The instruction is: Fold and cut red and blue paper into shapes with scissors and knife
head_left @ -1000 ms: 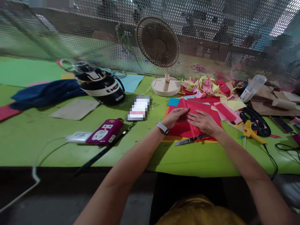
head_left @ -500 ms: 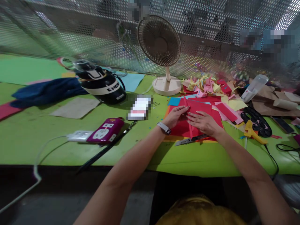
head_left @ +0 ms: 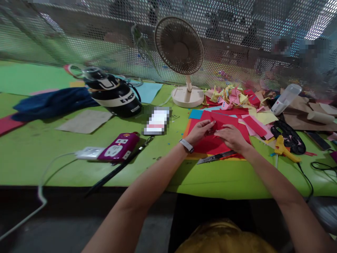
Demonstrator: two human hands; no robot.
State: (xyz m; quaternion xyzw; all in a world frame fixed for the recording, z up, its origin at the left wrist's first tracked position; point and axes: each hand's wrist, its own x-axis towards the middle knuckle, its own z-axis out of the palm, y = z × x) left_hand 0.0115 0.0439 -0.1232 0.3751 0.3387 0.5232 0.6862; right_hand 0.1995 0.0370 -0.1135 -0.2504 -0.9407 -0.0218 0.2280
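Note:
Both hands are together over a stack of red paper (head_left: 200,146) on the green table. My left hand (head_left: 201,129), with a watch (head_left: 186,145) on its wrist, pinches a narrow red paper strip (head_left: 213,121). The fingers of my right hand (head_left: 231,137) are bent and closed on the same strip from the right. Red on red hides much of the strip's outline. Just below the hands a utility knife (head_left: 214,157) lies across the stack's near edge, blade to the left. A blue paper piece (head_left: 196,114) shows at the stack's far left corner.
A fan (head_left: 187,96) stands behind the stack. Paper scraps (head_left: 231,96), a clear bottle (head_left: 285,100) and a yellow glue gun (head_left: 283,149) are to the right. Leftward are a phone (head_left: 157,120), a purple power strip (head_left: 118,147) and a black jug (head_left: 116,95).
The strip lay lengthwise on the red stack under my flattened fingers. Now it is gripped between both hands, its lower end no longer shows, and my right fingers have curled in.

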